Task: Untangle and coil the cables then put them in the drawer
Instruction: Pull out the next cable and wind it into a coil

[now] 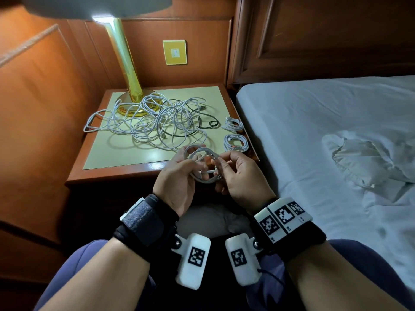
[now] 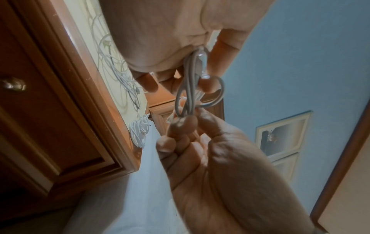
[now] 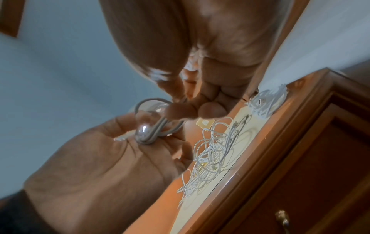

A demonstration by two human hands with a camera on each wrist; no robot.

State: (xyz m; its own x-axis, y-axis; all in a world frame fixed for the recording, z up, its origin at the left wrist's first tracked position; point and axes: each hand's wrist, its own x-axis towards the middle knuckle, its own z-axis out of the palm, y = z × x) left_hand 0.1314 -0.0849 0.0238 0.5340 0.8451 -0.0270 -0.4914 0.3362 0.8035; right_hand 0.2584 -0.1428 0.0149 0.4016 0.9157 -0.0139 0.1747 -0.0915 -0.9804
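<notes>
A white cable wound into a small coil (image 1: 203, 163) hangs in front of the nightstand's front edge, held between both hands. My left hand (image 1: 189, 163) grips the coil's left side with its fingers curled through the loops. My right hand (image 1: 219, 169) pinches the right side. The left wrist view shows the coil (image 2: 190, 95) bunched between fingertips, and the right wrist view shows the coil (image 3: 152, 131) lying across the left fingers. A loose tangle of white cables (image 1: 152, 124) with a black cable (image 1: 205, 123) lies on the nightstand top (image 1: 116, 153). Two coiled white cables (image 1: 234, 124) (image 1: 235, 142) sit at its right edge.
A gold lamp (image 1: 131, 99) stands at the back left of the nightstand, its base under the tangle. The drawer front below has a metal knob (image 2: 14, 86) (image 3: 282, 219) and stands closed. A bed with white sheets (image 1: 325, 131) runs along the right.
</notes>
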